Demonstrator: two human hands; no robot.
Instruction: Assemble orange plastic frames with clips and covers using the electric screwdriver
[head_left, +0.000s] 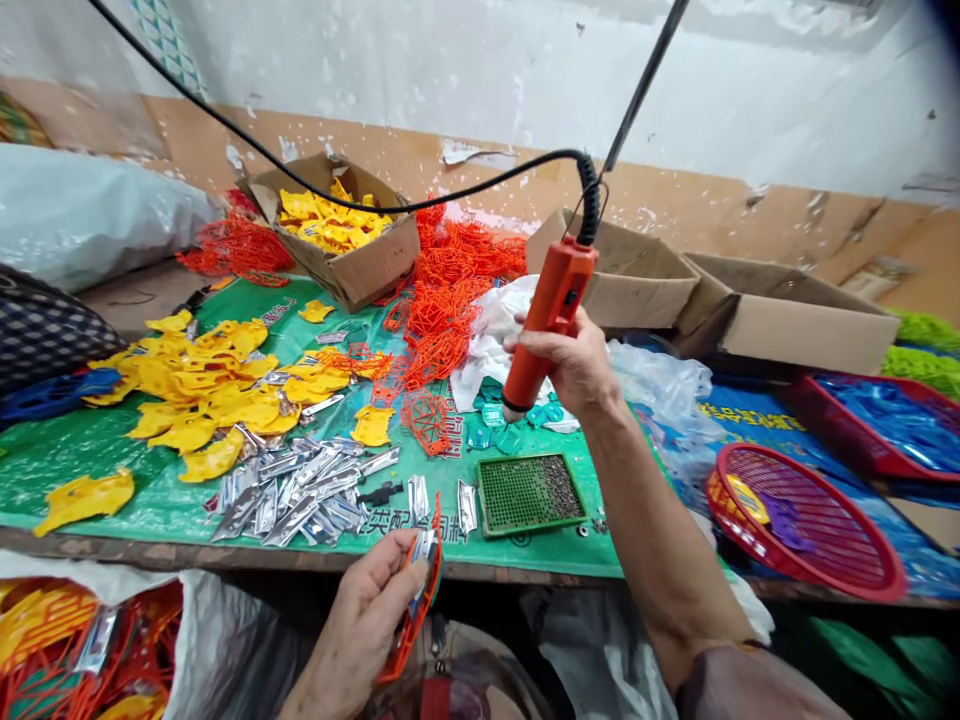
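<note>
Our left hand (pixel 367 605) pinches an orange plastic frame (pixel 409 645) with a silver metal plate (pixel 424 546), nearer us than the green perforated tray (pixel 506 490); our right hand (pixel 579 368) grips an electric screwdriver (pixel 553 310), raised near it. This piece seems part-assembled; loose silver strips (pixel 300 490) left of the tray look unused. We can't make out any fastening or the screwdriver's bit.

Your left hand (pixel 364 615) is pinching low down with bent fingers (pixel 382 558); your right hand (pixel 574 365) is gripping higher up, and your right forearm (pixel 652 530) is slanting inward.
</note>
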